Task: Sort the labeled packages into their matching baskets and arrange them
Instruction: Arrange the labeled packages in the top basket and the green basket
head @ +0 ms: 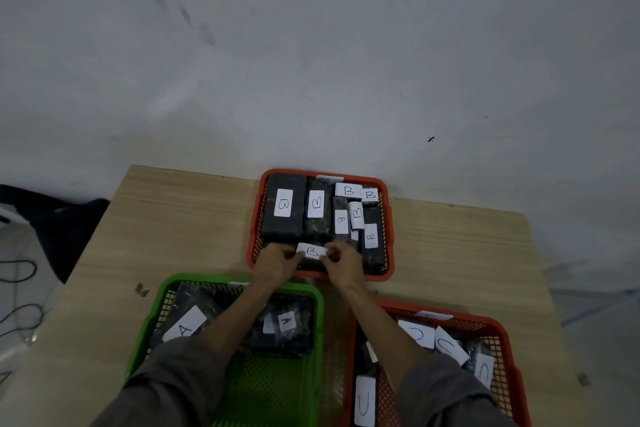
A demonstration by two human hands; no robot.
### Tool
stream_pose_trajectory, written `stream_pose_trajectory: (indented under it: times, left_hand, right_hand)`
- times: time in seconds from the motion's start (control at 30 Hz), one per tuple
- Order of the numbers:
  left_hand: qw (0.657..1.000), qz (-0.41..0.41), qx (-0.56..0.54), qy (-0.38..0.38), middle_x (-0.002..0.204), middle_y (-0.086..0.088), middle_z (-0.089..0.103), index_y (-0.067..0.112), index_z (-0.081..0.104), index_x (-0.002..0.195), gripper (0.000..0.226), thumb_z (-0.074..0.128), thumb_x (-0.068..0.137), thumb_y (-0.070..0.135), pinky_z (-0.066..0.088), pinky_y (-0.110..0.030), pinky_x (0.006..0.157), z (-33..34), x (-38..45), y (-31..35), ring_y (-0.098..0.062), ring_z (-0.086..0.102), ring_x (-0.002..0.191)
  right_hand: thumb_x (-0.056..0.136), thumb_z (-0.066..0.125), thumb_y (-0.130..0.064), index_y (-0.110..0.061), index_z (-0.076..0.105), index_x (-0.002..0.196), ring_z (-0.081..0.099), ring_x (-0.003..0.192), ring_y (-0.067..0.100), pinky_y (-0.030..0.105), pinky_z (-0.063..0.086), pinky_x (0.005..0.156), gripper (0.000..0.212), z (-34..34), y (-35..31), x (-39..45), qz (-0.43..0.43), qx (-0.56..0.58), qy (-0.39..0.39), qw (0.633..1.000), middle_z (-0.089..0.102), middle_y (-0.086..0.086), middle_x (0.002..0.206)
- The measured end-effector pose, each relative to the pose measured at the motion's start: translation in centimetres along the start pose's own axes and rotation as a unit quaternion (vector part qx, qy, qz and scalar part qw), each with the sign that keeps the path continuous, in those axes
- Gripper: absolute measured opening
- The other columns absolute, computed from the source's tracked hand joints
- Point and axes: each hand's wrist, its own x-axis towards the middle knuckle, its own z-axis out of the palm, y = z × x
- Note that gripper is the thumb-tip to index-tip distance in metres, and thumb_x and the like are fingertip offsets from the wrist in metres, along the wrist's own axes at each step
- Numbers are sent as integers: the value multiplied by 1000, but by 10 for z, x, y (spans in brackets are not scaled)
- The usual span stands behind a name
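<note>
Both hands are out over the far orange basket [387,218] on the desk [173,218], working on one dark package with a B label [312,251] at the basket's near edge. The left hand [277,262] has its grip pinched on the left end of that package, and the right hand [341,258] pinches the right end, fingers curled in on both sides. So the package is already inside the B basket, just in front of the other B packages [284,208] lined up behind it.

Looks to me like the sorting part is mostly done and this is the arranging bit. The green basket [145,322] near the left arm holds A packages [287,326], and the orange one near the right arm [502,340] holds ones that read as C (labels are sideways, so I'm fairly but not totally sure).

Next move, I'd guess: seat this B package flat and square against the row, label up, then let go without nudging the smaller ones crowded on the right side.
</note>
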Motion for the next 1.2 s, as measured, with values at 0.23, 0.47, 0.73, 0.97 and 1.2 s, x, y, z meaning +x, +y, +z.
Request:
stream_pose_trajectory:
  times: [0.23, 0.47, 0.73, 0.97, 1.2]
  left_hand:
    - [999, -21, -35, 7, 104, -4, 73, 12, 73, 104, 30, 75, 83, 33, 49, -26, 81, -1, 2, -7, -16, 66, 94]
    - [999, -3, -36, -10, 102, -2, 74, 14, 73, 102, 24, 75, 83, 29, 49, -22, 77, -11, 3, -11, -11, 65, 89]
    - [1000, -17, 16, -9, 108, -3, 73, 16, 74, 106, 28, 67, 90, 37, 53, -32, 84, -7, 8, 5, -16, 67, 94]
    - [999, -50, 8, -1, 108, -2, 73, 16, 73, 102, 25, 75, 83, 32, 53, -31, 87, 4, 7, 5, -16, 66, 99]
    - [999, -38, 18, -1, 105, -6, 73, 15, 74, 100, 21, 70, 87, 31, 51, -27, 80, 1, 6, -3, -19, 67, 96]
  right_hand:
    - [92, 69, -13, -16, 65, 117, 57, 103, 8, 20, 47, 96, 26, 3, 6, -10, -88, -51, 4, 995, 60, -3, 112]
    - [91, 69, -15, -19, 65, 117, 56, 102, 4, 16, 45, 97, 27, -1, 4, -16, -110, -36, 11, 993, 57, -4, 115]
    - [94, 66, -14, -12, 65, 123, 55, 114, 14, 28, 45, 107, 29, -3, -2, -8, -86, -53, 4, 995, 56, 3, 123]
    - [91, 65, -2, -10, 63, 129, 51, 122, 19, 21, 35, 108, 38, -3, 6, -1, -94, -101, -36, 990, 54, 7, 126]
    - [92, 68, -12, -13, 60, 131, 51, 122, 17, 17, 31, 107, 40, 0, 10, -2, -82, -99, -57, 990, 47, 1, 128]
